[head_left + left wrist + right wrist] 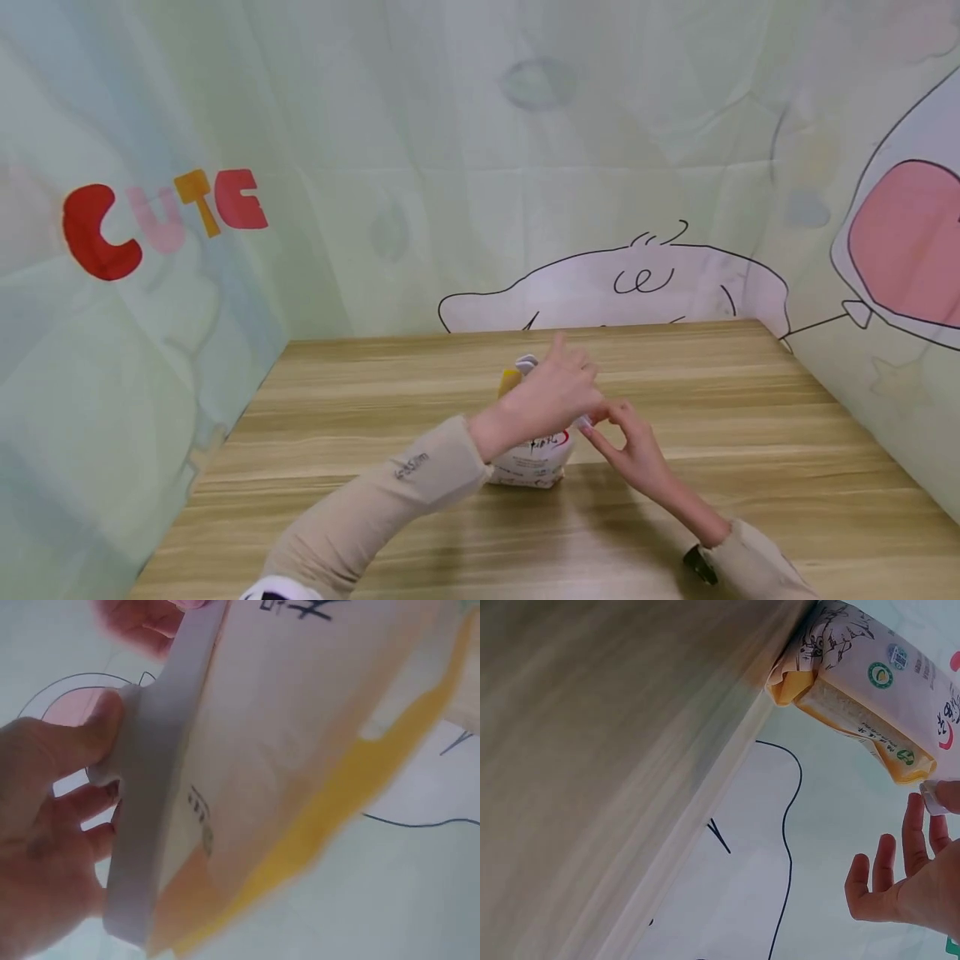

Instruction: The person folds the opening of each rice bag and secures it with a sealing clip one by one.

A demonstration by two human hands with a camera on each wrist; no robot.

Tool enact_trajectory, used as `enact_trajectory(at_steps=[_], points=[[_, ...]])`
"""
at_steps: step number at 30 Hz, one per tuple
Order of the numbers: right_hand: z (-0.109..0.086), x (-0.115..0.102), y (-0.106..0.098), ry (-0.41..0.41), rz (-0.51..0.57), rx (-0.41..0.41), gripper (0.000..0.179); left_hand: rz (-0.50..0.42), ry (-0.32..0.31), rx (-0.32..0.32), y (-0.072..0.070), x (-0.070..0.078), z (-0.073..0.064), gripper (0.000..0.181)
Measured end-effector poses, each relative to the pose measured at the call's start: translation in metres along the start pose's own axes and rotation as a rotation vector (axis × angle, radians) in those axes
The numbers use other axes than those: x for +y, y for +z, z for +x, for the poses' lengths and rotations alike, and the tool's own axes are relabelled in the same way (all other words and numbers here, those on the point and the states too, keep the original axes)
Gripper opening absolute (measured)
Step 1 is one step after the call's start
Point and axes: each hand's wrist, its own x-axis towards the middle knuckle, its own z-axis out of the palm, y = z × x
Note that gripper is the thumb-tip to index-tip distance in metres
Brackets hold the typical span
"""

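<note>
A white and yellow printed bag (531,467) stands upright on the table, partly hidden behind my left forearm. Across its top runs a long pale grey bag clip (154,802), with a yellow strip of bag (322,817) projecting past it. My left hand (551,390) pinches the knob on the clip between thumb and fingers, reaching over the bag. At the clip's right end, my right hand (636,450) pinches the tip with thumb and forefinger. In the right wrist view, its other fingers (885,862) spread away from the bag (900,682).
The wood-grain table (360,417) ends at a printed curtain (390,208) behind it. More of the same cloth hangs along the left and right sides. A dark band (700,565) circles the right wrist.
</note>
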Motion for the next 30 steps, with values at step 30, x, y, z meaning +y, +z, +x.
enact_trajectory(at_steps=[30], points=[[0.007, 0.002, 0.0, -0.076, -0.01, -0.046, 0.024, -0.103, -0.123, 0.165, 0.008, -0.04, -0.046, 0.021]])
